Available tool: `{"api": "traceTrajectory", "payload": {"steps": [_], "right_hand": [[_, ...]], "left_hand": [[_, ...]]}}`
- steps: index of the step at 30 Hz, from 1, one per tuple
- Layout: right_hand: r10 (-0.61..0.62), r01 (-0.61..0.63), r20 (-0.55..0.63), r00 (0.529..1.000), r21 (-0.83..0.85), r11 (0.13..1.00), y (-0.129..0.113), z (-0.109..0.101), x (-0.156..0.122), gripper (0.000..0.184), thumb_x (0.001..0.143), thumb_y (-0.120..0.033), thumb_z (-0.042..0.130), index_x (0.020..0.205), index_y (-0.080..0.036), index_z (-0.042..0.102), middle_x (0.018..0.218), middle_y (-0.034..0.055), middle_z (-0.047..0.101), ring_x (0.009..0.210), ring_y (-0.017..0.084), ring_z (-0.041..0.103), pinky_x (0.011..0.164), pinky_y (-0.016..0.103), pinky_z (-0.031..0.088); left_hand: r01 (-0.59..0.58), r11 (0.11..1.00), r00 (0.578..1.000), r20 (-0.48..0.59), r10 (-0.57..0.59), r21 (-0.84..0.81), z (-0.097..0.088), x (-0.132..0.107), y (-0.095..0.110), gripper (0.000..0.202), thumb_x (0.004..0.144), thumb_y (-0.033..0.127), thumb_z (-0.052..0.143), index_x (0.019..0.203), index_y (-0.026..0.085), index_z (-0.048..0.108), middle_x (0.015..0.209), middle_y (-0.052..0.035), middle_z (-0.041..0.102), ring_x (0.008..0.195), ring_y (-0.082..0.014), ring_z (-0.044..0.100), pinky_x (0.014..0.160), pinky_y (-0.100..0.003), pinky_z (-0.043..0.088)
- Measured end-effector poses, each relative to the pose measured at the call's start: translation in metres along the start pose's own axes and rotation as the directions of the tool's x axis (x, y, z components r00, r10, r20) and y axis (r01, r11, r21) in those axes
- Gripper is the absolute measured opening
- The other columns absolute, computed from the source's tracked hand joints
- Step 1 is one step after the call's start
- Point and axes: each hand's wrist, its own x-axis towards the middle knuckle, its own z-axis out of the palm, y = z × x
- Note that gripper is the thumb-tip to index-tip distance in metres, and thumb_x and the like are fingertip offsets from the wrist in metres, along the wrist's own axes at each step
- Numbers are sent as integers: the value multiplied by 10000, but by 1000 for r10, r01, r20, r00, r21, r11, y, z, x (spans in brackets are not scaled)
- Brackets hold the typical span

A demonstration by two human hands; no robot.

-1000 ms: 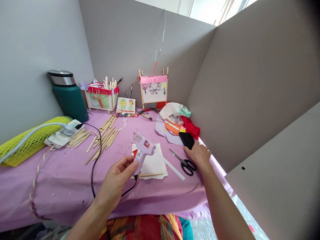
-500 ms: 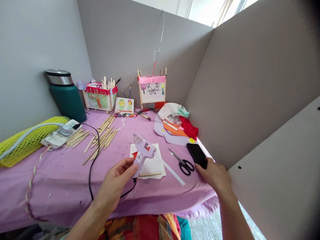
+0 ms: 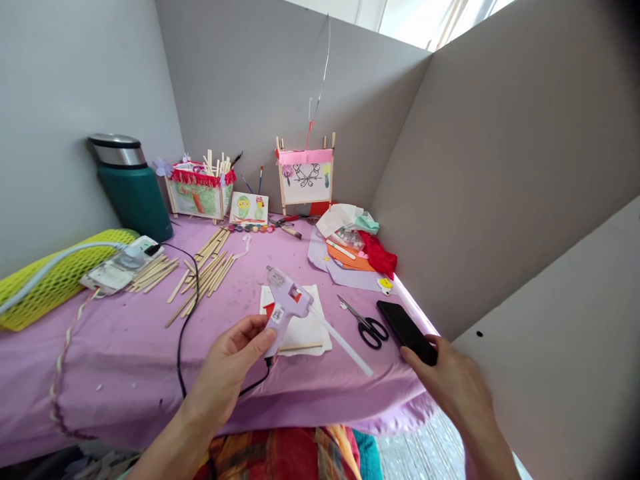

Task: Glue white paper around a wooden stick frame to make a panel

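My left hand (image 3: pixel 227 373) grips the handle of a pale purple glue gun (image 3: pixel 286 304), whose white glue stick (image 3: pixel 341 340) juts out to the right. The gun hovers over a white paper square (image 3: pixel 305 328) with a wooden stick on it. My right hand (image 3: pixel 455 383) holds the near end of a black phone (image 3: pixel 404 321) that lies at the right edge of the purple table (image 3: pixel 125 360). Black-handled scissors (image 3: pixel 366 324) rest between the paper and the phone.
Loose wooden sticks (image 3: pixel 205 273) and a power strip (image 3: pixel 120 267) lie at the left, with the gun's black cord (image 3: pixel 187 313) running across. A green flask (image 3: pixel 131 190), stick-framed paper boxes (image 3: pixel 199 188), a small lantern frame (image 3: pixel 305 175) and paper scraps (image 3: pixel 353 247) stand behind. Grey partition walls enclose the table.
My right hand has drawn the black phone from beside the paper scraps toward me along the table's right edge. The left hand and glue gun have stayed in place.
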Motion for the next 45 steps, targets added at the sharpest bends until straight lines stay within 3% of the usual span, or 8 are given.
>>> {"api": "traceTrajectory", "payload": {"steps": [12,16,19,22,28,35,38,45], "right_hand": [[-92,49,-188,978,-220,974,-16,26,28,461,850,-468,489,1087,-94,621,947,166,695,910,366,611,751,425,443],[-228,234,-472,852,-46,971,-15,24,17,425,850,-437,535,1065,-86,639,1005,172,682,940,349,582,818,455,438],[-332,558,-616,714,214,802,-31,17,-10,299,877,-405,531,970,-155,664,951,115,683,918,273,590,844,407,451],[-575,725,-449,684,509,465,-62,13,-45,274,877,-360,560,1095,-210,631,1061,88,651,987,235,587,828,347,479],[-618,196,-104,779,977,83,-113,22,-95,491,840,-526,558,1236,-235,539,1213,88,605,1106,251,569,921,378,482],[-400,-98,136,906,989,114,-107,30,-102,292,810,-481,622,901,-204,633,883,38,667,834,182,610,776,275,496],[-411,-226,247,877,969,100,-108,39,-109,345,810,-525,603,922,-200,593,686,5,627,612,143,556,565,241,446],[-523,-333,396,754,918,215,-124,50,-125,491,793,-640,550,824,-153,601,654,49,651,454,101,497,454,224,328]], "left_hand": [[19,999,1000,21,-19,32,2,-4,3,331,686,384,774,918,182,652,816,12,667,673,-86,564,635,-186,446],[8,1000,1000,22,-8,20,4,-6,5,331,668,379,785,897,174,663,813,4,665,686,-94,569,628,-187,449],[11,1000,999,49,-11,-8,12,-7,8,330,671,393,775,882,167,659,776,0,648,651,-98,558,586,-192,444],[9,1000,991,132,-9,-1,24,-10,9,305,725,397,729,903,162,652,753,1,630,624,-92,541,564,-191,432],[-40,984,930,366,-27,176,44,-26,-8,124,796,254,648,890,173,653,848,0,649,751,-110,571,677,-212,450],[-512,584,858,405,316,630,9,-21,-8,139,871,182,548,903,195,683,888,-15,686,837,-141,609,770,-256,464],[-562,328,772,340,537,759,-22,-8,-7,143,860,181,568,968,174,661,936,-55,660,901,-174,588,802,-303,468],[-538,48,730,437,525,842,-43,-3,-20,175,803,159,629,977,176,637,922,-70,623,896,-223,532,769,-380,467]]}}
